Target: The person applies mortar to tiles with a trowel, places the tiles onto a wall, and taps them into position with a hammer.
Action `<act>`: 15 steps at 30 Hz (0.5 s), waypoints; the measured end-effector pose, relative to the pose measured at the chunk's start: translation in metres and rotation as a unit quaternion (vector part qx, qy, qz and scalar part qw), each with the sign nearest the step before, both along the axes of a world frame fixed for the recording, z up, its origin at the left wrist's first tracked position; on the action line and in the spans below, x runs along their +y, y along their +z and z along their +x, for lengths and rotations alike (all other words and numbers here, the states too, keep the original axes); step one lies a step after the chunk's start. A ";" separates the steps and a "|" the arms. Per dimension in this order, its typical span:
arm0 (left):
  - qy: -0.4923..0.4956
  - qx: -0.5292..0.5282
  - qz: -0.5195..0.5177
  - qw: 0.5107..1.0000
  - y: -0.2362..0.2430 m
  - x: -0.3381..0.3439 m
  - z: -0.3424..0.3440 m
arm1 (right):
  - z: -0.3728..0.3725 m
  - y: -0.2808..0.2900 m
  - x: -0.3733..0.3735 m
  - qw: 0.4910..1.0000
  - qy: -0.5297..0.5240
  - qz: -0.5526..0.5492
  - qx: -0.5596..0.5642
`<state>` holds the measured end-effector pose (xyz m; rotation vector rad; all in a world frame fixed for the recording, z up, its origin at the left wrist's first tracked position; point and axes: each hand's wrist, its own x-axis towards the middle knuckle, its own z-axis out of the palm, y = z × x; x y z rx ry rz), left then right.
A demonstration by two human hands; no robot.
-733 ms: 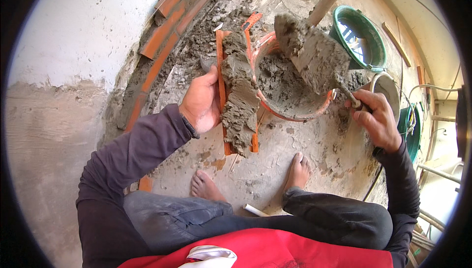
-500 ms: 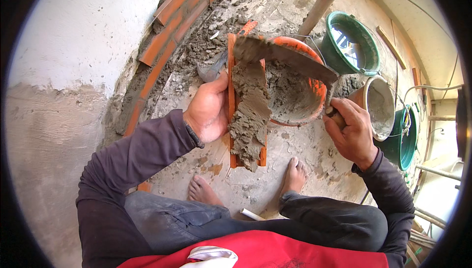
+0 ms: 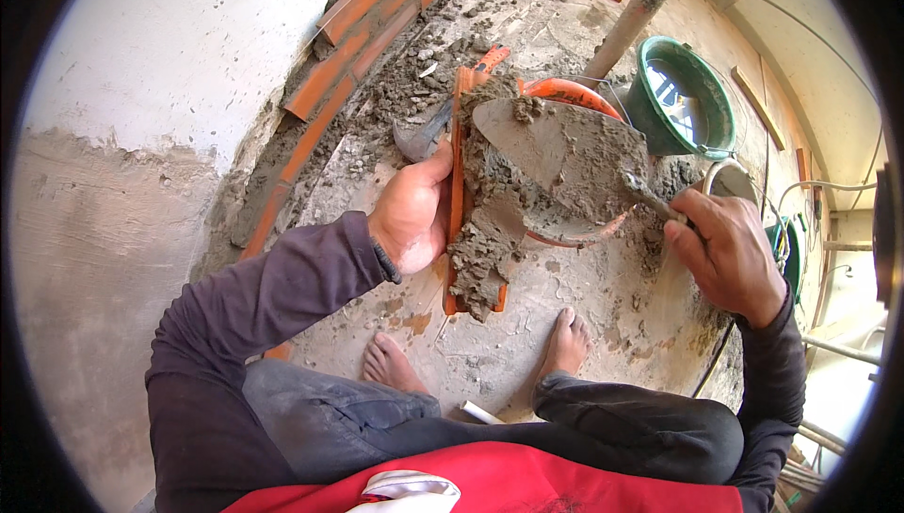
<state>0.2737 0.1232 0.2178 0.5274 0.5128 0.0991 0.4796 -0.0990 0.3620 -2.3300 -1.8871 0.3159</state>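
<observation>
My left hand [image 3: 411, 207] is closed around the left side of a long orange brick [image 3: 458, 198], held lengthwise above the floor. Wet grey mortar [image 3: 482, 264] covers the brick's upper face in a thick, uneven layer. In my right hand [image 3: 730, 254] is the handle of a trowel [image 3: 570, 141]. Its broad, mortar-smeared blade lies tilted across the brick's far half, touching the mortar there. Beneath the blade, an orange bucket [image 3: 573, 91] is mostly hidden. A claw hammer [image 3: 416, 143] with an orange handle lies beyond the brick, partly covered by it.
A low course of orange bricks [image 3: 331, 75] runs along the white wall [image 3: 160, 61] at left, with mortar crumbs beside it. A green tub of water [image 3: 648, 89] stands at far right, near a slanting pole [image 3: 640, 19]. Another bucket [image 3: 734, 179] sits behind my right hand.
My right hand has moved right and slightly nearer, and the trowel has turned from edge-on to show its broad face. The mortar on the brick's far half is now spread and partly covered.
</observation>
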 end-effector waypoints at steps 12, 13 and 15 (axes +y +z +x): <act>-0.049 -0.041 -0.046 0.997 -0.007 0.000 -0.005 | 0.013 0.007 0.003 0.918 -0.175 -0.124 0.333; -0.051 -0.050 -0.041 0.997 -0.007 0.002 -0.007 | 0.011 0.004 -0.003 0.867 -0.220 -0.126 0.429; -0.046 -0.059 -0.028 0.997 -0.006 0.002 -0.006 | 0.003 -0.011 -0.014 0.841 -0.255 -0.073 0.472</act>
